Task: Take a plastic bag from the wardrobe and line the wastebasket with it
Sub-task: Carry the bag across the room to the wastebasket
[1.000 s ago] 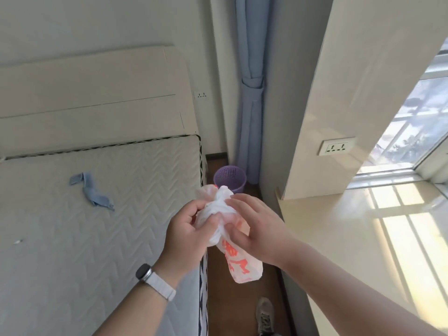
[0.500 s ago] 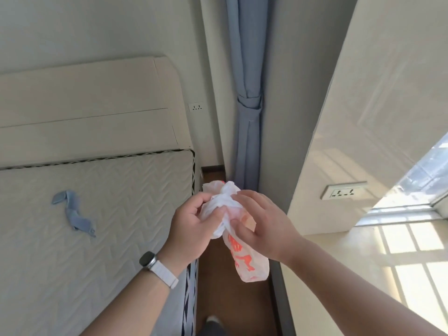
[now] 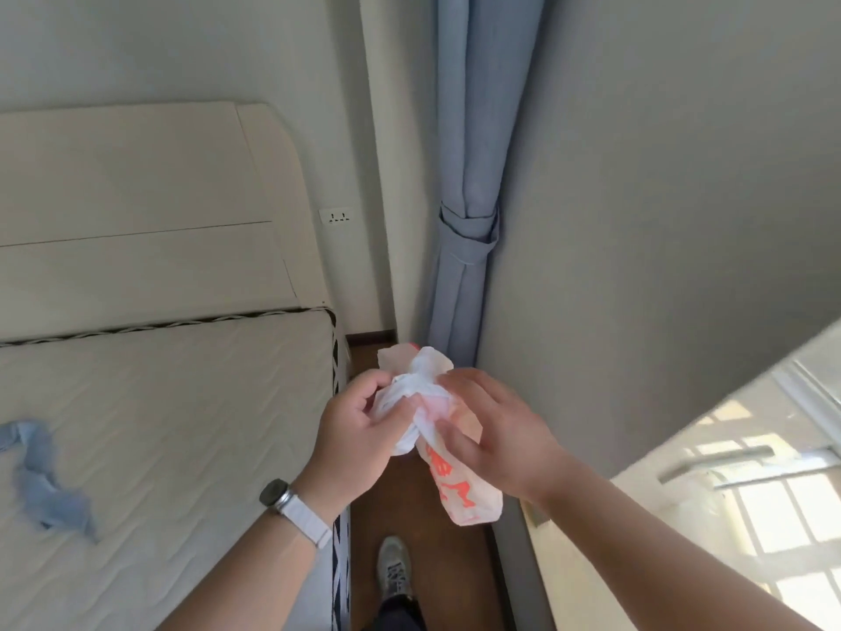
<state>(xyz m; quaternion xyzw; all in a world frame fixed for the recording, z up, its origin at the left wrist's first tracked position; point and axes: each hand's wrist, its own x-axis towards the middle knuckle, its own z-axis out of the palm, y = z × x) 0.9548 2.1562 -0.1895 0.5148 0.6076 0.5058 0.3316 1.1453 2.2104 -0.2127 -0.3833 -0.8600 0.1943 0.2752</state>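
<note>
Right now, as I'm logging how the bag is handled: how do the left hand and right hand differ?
The left hand has a watch on a white band at its wrist; the right hand has a bare wrist. The left hand curls round the bunched white top of the plastic bag from the mattress side; the right hand comes from the opposite side, fingers over the orange-printed part. Both hold the same bag above the floor.

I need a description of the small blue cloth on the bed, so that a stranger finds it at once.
The cream quilted mattress fills the lower left of the view. Near its left side lies a crumpled strip of light blue cloth. It is the only loose thing seen on the mattress, and, unlike the blue curtain hanging tied in the corner, it lies flat.
</note>
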